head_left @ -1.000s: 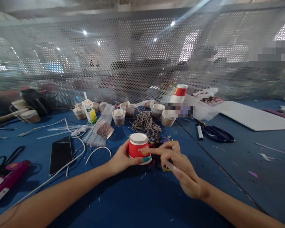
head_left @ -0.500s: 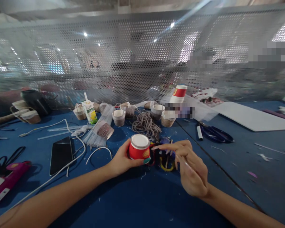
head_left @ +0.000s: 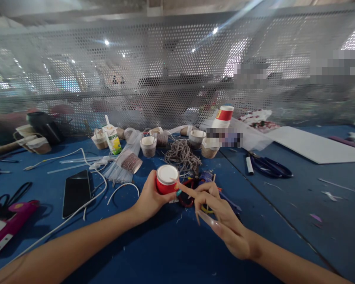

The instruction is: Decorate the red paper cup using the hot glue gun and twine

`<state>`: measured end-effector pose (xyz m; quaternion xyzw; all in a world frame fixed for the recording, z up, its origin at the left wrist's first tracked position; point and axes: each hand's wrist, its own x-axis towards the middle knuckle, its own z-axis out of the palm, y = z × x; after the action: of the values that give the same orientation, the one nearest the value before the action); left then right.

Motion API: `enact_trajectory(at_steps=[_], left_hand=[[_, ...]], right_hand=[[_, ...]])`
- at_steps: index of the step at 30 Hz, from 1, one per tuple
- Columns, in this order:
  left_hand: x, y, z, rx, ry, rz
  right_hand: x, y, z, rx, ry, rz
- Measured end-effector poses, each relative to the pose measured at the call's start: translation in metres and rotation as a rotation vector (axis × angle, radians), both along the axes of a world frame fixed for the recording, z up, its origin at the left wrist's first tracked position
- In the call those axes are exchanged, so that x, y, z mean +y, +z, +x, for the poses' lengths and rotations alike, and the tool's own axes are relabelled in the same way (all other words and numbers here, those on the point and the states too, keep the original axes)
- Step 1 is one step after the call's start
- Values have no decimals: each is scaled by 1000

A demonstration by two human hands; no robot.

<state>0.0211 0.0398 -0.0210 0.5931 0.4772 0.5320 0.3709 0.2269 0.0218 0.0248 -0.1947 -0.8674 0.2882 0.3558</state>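
A blue surface (head_left: 171, 252) runs across the room to a perforated metal screen (head_left: 165, 71) at its far edge. A white board (head_left: 313, 146) lies far right, a black phone (head_left: 76, 191) to the left with a white cable (head_left: 85, 157) looping past it. Dark-handled scissors (head_left: 269, 166) lie right of centre, and a tangle of brown twine (head_left: 182, 154) sits behind the hands among small twine-wrapped cups (head_left: 148, 145).

Near the middle, the left hand (head_left: 149, 197) wraps its fingers around a red paper cup (head_left: 166, 179), upside down, white base up, low over the surface. The right hand (head_left: 221, 219) is just beside it, index finger stretched to touch the cup's side, the other fingers curled, pinching a thin pale stick (head_left: 205, 217).
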Motion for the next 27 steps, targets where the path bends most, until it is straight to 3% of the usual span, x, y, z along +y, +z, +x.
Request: enact_trajectory(at_steps=[8,12,15,27], left_hand=[[2,-4,0,45,52,37],[1,-2,1,28,43,16],[-1,1,1,23,57,-14],[1,-3,0,41,119,5]], right_hand=[[-2,-4,-1,-74,103,-46],[-4,0,-3,11,-38,50],[-6,3,-6,-9,-90,37],[-11,2,-8,-82,57,-86]])
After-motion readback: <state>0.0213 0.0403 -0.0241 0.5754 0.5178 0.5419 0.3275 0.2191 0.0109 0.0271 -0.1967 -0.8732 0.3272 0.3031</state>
